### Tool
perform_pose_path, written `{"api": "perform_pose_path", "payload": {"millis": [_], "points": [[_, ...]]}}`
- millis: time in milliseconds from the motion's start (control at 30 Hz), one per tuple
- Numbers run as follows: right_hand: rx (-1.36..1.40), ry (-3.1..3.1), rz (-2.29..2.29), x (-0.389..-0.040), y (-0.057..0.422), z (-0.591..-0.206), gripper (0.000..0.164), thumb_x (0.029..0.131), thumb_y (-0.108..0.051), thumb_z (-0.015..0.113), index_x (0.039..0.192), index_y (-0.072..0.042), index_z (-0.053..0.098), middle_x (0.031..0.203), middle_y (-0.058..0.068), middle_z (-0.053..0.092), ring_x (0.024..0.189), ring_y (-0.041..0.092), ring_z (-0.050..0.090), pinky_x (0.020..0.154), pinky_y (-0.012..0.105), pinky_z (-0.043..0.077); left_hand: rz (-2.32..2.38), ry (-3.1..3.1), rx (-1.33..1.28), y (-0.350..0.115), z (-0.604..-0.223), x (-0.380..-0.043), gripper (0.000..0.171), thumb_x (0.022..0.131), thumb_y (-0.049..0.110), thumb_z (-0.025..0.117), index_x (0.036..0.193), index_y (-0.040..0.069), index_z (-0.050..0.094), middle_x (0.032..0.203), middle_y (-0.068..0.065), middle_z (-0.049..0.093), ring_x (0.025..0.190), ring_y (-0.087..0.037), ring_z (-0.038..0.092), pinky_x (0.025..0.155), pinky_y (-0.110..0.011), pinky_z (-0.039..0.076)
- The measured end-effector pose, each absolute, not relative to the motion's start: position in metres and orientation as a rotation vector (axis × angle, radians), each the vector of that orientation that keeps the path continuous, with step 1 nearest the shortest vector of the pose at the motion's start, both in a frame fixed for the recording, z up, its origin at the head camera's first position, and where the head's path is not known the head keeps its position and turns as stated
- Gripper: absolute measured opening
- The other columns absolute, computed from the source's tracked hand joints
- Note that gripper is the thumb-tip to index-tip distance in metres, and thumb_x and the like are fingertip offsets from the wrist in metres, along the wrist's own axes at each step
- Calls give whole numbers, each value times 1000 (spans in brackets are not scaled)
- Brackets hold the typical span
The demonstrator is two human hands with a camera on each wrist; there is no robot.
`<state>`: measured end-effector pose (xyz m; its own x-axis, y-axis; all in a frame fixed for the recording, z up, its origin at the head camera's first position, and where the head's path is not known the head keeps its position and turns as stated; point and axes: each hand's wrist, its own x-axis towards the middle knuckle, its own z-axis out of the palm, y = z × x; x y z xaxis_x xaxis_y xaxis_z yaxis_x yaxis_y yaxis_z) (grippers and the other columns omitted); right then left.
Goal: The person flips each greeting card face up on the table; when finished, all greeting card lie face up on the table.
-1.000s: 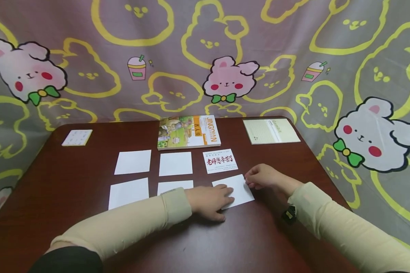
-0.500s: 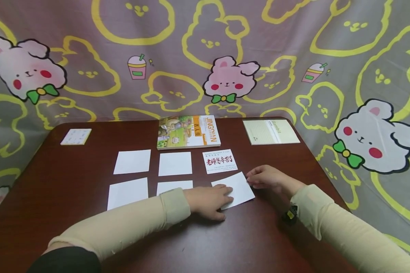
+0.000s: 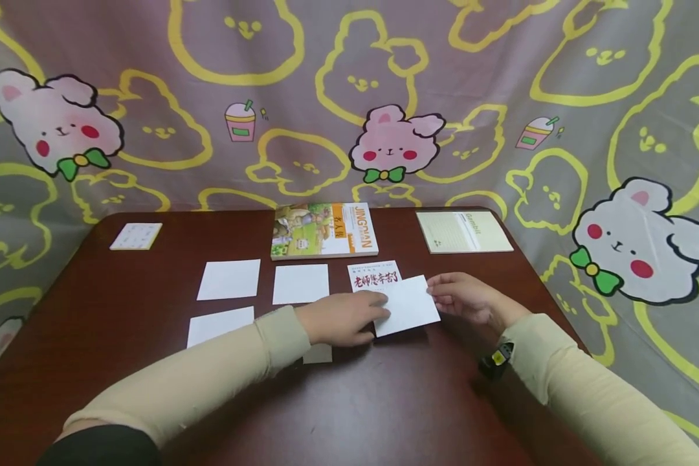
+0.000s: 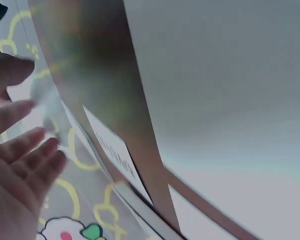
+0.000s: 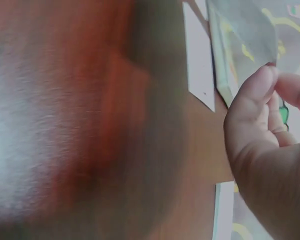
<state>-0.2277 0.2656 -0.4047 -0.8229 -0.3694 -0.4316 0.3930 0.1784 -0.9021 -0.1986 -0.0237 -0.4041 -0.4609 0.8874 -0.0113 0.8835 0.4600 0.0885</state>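
A white square card [image 3: 409, 309] is raised at a tilt above the table in the head view, covering the lower part of a card with red lettering [image 3: 374, 279]. My right hand [image 3: 468, 299] pinches its right edge; in the right wrist view the thumb and forefinger of that hand [image 5: 267, 135] meet on the card's blurred grey sheet [image 5: 247, 27]. At the card's left side, my left hand [image 3: 340, 317] touches it with its fingers extended. The left wrist view has these fingers [image 4: 32, 167] fairly straight and slightly spread.
White cards lie at the left, such as one blank card [image 3: 229, 279] and another blank card [image 3: 300, 283]. One more card is mostly under the left forearm. Behind stand a picture-covered book [image 3: 323, 230], a pale notebook [image 3: 465, 232] and a small pad [image 3: 136, 236]. A patterned curtain [image 3: 303, 58] hangs behind.
The white card has come up off the table and shifted away from me, now overlapping the lettered card. Both hands have moved forward with it; the view has tipped slightly.
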Motion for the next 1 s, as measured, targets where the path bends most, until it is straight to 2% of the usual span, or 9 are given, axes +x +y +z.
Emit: {"api": "perform_pose_path", "payload": {"millis": [100, 200, 267, 367, 500, 600, 667, 833, 1000], "points": [[27, 1798, -1774, -230, 268, -401, 8, 105, -2, 53, 111, -2, 58, 91, 2, 69, 80, 10, 66, 76, 24, 57, 148, 2726, 1691, -30, -403, -207, 32, 97, 14, 70, 128, 7, 67, 134, -10, 63, 125, -23, 59, 106, -33, 48], [18, 1747, -1817, -231, 269, -399, 11, 106, -2, 51, 107, -5, 62, 90, 1, 69, 78, 9, 64, 75, 23, 56, 215, 2800, 1831, -35, -404, -212, 16, 98, 6, 65, 113, 6, 70, 119, -8, 69, 114, -21, 65, 99, -32, 53], [29, 1724, -1850, -231, 268, -398, 14, 106, -1, 51, 105, -7, 63, 89, 0, 68, 76, 8, 62, 72, 22, 54, 312, 2824, 1880, -38, -405, -214, 9, 99, 4, 63, 105, 6, 70, 112, -7, 70, 108, -21, 66, 95, -32, 54], [56, 1706, -1907, -231, 266, -396, 11, 105, 1, 52, 106, -7, 60, 86, -1, 64, 71, 6, 57, 66, 20, 51, 482, 2827, 1869, -43, -406, -218, 5, 98, 4, 66, 101, 7, 69, 106, -6, 71, 104, -19, 68, 93, -31, 55], [79, 1682, -1971, -233, 264, -393, 15, 106, -1, 50, 102, -6, 63, 86, 1, 65, 70, 7, 58, 68, 19, 53, 849, 2832, 1698, -47, -406, -223, 4, 96, 4, 71, 100, 5, 72, 100, -5, 73, 97, -18, 70, 89, -31, 57], [56, 1637, -2014, -235, 263, -392, 30, 109, -2, 44, 96, -6, 70, 90, 5, 71, 79, 10, 67, 77, 23, 57, 1163, 2813, 1459, -47, -404, -224, 3, 96, 4, 71, 98, 4, 74, 95, -5, 73, 88, -16, 71, 80, -29, 58], [28, 1612, -2036, -235, 262, -392, 33, 110, -2, 41, 96, -5, 72, 94, 8, 73, 84, 12, 70, 81, 25, 58, 1318, 2788, 1291, -46, -402, -225, 4, 97, 4, 70, 96, 5, 75, 92, -3, 73, 82, -14, 70, 74, -28, 57], [-10, 1683, -2015, -235, 259, -392, 28, 107, 4, 46, 97, -5, 70, 96, 8, 74, 86, 12, 71, 82, 25, 58, 1419, 2768, 1067, -46, -400, -225, 7, 99, 8, 69, 93, 8, 74, 89, 0, 72, 79, -11, 64, 73, -30, 54], [-74, 1854, -1942, -236, 254, -395, 21, 105, 3, 51, 97, -6, 67, 93, 4, 72, 85, 10, 69, 79, 25, 58, 1500, 2710, 917, -46, -399, -225, 9, 100, 11, 69, 94, 6, 74, 86, -1, 71, 75, -11, 60, 70, -29, 50]]}}
